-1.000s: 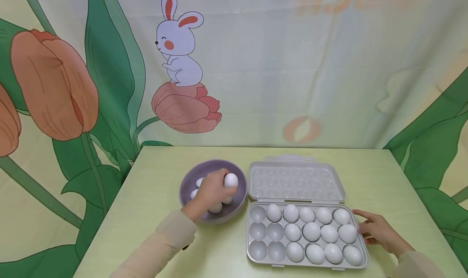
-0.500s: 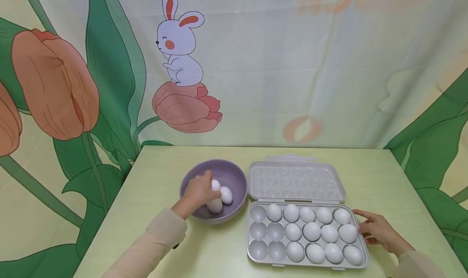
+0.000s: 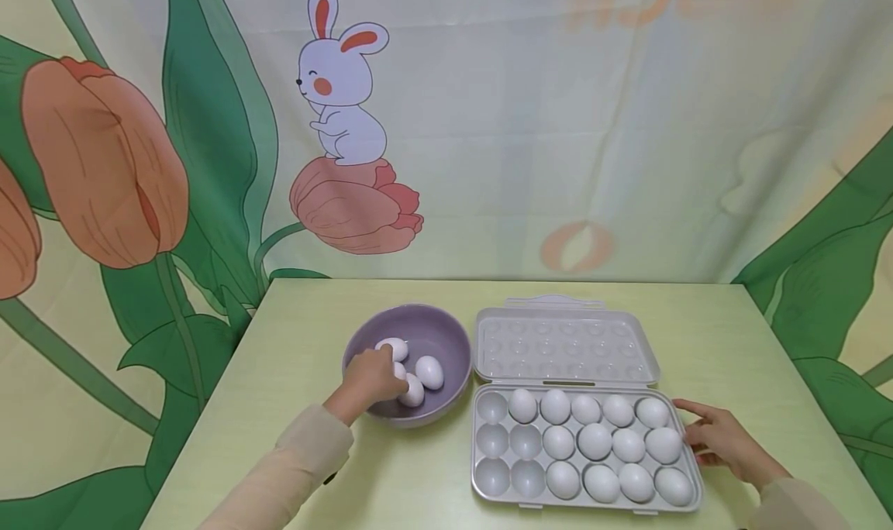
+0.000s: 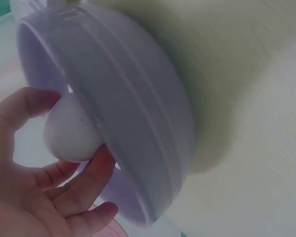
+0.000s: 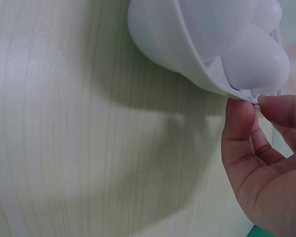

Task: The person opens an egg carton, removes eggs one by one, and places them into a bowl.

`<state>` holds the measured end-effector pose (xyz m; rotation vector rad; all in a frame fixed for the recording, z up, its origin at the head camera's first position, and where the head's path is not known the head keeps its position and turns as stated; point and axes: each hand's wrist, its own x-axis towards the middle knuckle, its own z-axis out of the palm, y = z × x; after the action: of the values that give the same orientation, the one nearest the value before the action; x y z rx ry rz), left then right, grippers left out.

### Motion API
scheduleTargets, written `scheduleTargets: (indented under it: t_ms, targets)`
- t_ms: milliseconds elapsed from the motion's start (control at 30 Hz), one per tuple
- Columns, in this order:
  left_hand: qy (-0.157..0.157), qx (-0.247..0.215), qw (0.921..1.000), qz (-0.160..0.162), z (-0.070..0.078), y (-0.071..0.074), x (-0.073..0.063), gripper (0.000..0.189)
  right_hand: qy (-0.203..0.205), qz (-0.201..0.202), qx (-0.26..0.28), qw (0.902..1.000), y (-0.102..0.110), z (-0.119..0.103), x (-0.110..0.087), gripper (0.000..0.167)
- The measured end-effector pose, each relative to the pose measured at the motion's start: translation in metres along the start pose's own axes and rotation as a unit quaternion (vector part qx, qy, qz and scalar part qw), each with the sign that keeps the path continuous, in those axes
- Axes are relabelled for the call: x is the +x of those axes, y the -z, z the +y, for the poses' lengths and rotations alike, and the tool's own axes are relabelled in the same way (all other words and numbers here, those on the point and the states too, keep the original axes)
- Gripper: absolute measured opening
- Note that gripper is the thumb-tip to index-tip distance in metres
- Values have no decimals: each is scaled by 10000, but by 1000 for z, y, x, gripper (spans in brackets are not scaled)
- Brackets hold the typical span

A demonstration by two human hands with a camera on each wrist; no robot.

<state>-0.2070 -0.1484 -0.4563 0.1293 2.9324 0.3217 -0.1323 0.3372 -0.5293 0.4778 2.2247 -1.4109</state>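
In the head view my left hand (image 3: 371,375) reaches over the near left rim of a purple bowl (image 3: 446,336). Its thumb and fingers curl round a white egg (image 4: 73,129), as the left wrist view shows. Other white eggs lie in the bowl, among them one egg (image 3: 429,373) to the right of the hand. An open grey egg carton (image 3: 481,499) stands right of the bowl, most of its cups filled with white eggs. At the carton's right edge, my right hand (image 3: 725,441) pinches the rim between thumb and finger, visible in the right wrist view.
The carton's lid (image 3: 567,345) lies folded back behind the egg rows. Its bare cups (image 3: 492,440) are on the left, nearest the bowl. Bowl and carton share a pale wood-grain table (image 3: 412,476), with a printed curtain (image 3: 488,166) hanging behind.
An egg lifted by my left hand at the bowl's right side is no longer held there. The hand has moved left and lower, onto an egg. My right hand stays at the carton.
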Motion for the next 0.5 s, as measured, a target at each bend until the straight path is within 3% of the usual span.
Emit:
scheduleTargets:
  t_ms: [500]
  targets:
    - [82,135,9998,-158,-7,-11,-1,49,26,-14,24,10000,0,0,-1,62]
